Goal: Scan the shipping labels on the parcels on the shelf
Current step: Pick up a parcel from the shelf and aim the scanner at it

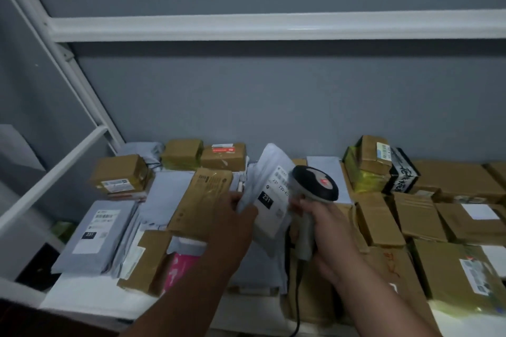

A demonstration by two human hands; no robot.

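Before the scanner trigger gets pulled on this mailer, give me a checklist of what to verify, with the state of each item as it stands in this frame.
1. Left hand has a firm grip on the grey mailer: ok, its fingers pinch the lower left edge and the mailer is tilted up off the pile.
2. Right hand holds the scanner by its handle: ok.
3. Shipping label faces up and is uncovered: ok, the black 231 block shows.
4. Scanner head is aimed at the label: cannot tell, it sits beside the label's right edge.
5. Barcode is sharp enough to read: cannot tell, blurred.
6. Scanner is powered: ok, a red light glows on its head.
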